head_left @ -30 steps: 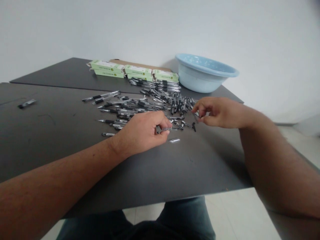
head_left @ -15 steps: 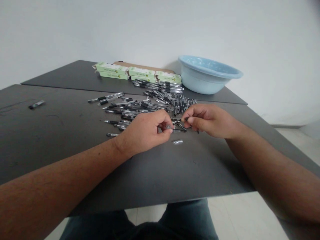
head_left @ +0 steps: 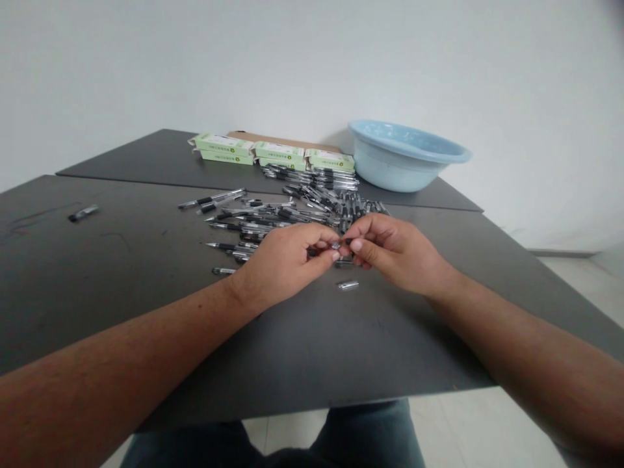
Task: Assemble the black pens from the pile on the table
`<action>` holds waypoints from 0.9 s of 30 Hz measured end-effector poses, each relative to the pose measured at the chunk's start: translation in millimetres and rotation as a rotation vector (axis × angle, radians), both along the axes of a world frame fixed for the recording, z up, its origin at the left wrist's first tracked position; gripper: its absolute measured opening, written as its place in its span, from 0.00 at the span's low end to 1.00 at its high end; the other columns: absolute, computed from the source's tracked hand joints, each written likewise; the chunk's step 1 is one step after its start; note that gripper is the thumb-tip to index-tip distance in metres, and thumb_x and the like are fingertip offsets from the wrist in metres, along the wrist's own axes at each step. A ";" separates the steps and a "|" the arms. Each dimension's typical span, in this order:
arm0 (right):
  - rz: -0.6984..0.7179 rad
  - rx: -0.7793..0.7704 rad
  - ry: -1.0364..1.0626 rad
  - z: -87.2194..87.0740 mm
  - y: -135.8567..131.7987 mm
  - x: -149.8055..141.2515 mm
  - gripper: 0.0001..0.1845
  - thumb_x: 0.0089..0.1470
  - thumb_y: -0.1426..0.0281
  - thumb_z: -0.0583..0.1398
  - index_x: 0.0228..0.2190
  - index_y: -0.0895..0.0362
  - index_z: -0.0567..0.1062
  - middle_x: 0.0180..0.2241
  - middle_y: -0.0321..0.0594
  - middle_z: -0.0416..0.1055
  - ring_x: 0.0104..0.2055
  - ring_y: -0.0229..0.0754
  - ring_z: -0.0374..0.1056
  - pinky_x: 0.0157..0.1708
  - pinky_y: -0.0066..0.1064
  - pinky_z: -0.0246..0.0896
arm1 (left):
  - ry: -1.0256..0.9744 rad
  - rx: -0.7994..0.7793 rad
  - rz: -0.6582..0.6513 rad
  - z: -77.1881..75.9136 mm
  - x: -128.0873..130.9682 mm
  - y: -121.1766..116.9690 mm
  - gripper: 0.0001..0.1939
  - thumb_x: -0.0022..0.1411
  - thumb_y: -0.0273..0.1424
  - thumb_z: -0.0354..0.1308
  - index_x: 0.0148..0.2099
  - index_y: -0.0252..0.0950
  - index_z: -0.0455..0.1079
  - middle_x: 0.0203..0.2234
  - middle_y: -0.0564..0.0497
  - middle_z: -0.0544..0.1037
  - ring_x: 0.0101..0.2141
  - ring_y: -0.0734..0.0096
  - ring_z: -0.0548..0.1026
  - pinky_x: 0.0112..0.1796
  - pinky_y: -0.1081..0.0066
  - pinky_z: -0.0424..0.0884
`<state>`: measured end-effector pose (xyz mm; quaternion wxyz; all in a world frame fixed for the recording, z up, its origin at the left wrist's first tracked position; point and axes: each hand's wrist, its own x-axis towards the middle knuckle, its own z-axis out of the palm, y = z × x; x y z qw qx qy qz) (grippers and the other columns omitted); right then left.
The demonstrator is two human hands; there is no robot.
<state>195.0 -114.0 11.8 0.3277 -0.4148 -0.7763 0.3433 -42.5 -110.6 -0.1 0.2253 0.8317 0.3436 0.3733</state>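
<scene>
Both hands meet above the near edge of a heap of pens and pen parts (head_left: 266, 221). My left hand (head_left: 287, 263) is closed round a pen barrel (head_left: 335, 246), whose clear end shows between thumb and forefinger; the rest is hidden in the palm. My right hand (head_left: 397, 253) pinches a small black pen part (head_left: 348, 241) right beside that end. Whether the two pieces touch I cannot tell. A clear pen cap (head_left: 348, 285) lies on the table just below the fingertips.
Green and white pen boxes (head_left: 227, 148) are stacked at the back, with pens (head_left: 336, 179) lined up before them. A light blue basin (head_left: 394, 166) stands at the back right. One capped piece (head_left: 84, 212) lies apart on the dark table (head_left: 312, 351) at left.
My right hand has moved left and slightly down, bringing the small black part up to the barrel's end. My left hand keeps its grip. The view has tilted up slightly.
</scene>
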 end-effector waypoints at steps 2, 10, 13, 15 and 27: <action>-0.020 0.038 -0.033 -1.6 -0.1 -1.2 0.12 0.67 0.58 0.62 0.43 0.54 0.77 0.35 0.38 0.78 0.34 0.40 0.72 0.35 0.32 0.68 | -0.010 -0.033 0.021 -0.4 0.4 1.0 0.08 0.68 0.29 0.61 0.47 0.40 0.80 0.38 0.53 0.85 0.37 0.69 0.82 0.42 0.69 0.77; -0.074 0.008 0.019 -2.5 -3.5 -11.7 0.09 0.66 0.61 0.62 0.40 0.54 0.76 0.31 0.36 0.76 0.32 0.39 0.71 0.34 0.33 0.67 | -0.141 -0.141 0.010 -9.2 2.0 0.6 0.07 0.66 0.32 0.65 0.45 0.39 0.76 0.36 0.53 0.85 0.35 0.70 0.83 0.37 0.71 0.78; -0.082 -0.024 0.052 -4.1 -4.6 -14.7 0.09 0.65 0.61 0.63 0.39 0.54 0.76 0.31 0.36 0.76 0.32 0.40 0.72 0.34 0.33 0.68 | -0.150 -0.140 0.020 -9.8 2.2 0.1 0.05 0.65 0.32 0.65 0.43 0.38 0.75 0.34 0.53 0.84 0.35 0.70 0.83 0.36 0.71 0.77; -0.077 -0.048 0.092 -6.2 -4.5 -15.6 0.09 0.64 0.61 0.64 0.40 0.54 0.76 0.31 0.36 0.77 0.32 0.40 0.73 0.34 0.34 0.69 | -0.143 -0.134 0.027 -9.0 2.1 -0.2 0.04 0.65 0.31 0.65 0.42 0.38 0.76 0.34 0.54 0.84 0.34 0.71 0.82 0.36 0.71 0.77; -0.058 -0.114 0.185 -13.3 -2.1 -15.3 0.08 0.61 0.63 0.68 0.38 0.54 0.77 0.32 0.37 0.79 0.34 0.41 0.74 0.35 0.34 0.71 | -0.109 -0.094 0.033 -5.9 1.5 -1.5 0.02 0.65 0.30 0.66 0.41 0.39 0.77 0.33 0.55 0.84 0.33 0.73 0.81 0.38 0.73 0.77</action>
